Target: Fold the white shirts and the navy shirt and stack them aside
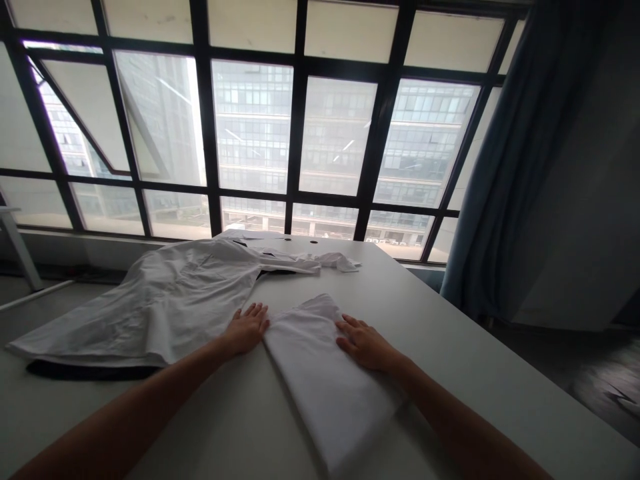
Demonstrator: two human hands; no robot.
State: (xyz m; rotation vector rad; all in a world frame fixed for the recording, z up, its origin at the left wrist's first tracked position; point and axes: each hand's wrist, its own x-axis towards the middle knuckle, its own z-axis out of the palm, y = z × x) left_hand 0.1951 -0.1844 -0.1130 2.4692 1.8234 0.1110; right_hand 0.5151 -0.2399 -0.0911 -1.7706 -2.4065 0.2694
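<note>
My left hand (pixel 245 330) and right hand (pixel 363 345) lie open and flat, gripping nothing, touching either side of a folded white cloth (pixel 320 380) on the desk (pixel 475 380). Just left of my left hand spreads a crumpled white garment (pixel 165 300); beyond stand a gridded window (pixel 300 133) and a blue curtain (pixel 480 167).

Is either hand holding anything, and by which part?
Nothing is gripped: the left hand lies open at the left edge of the folded white cloth, the right hand flat on its right side.
</note>
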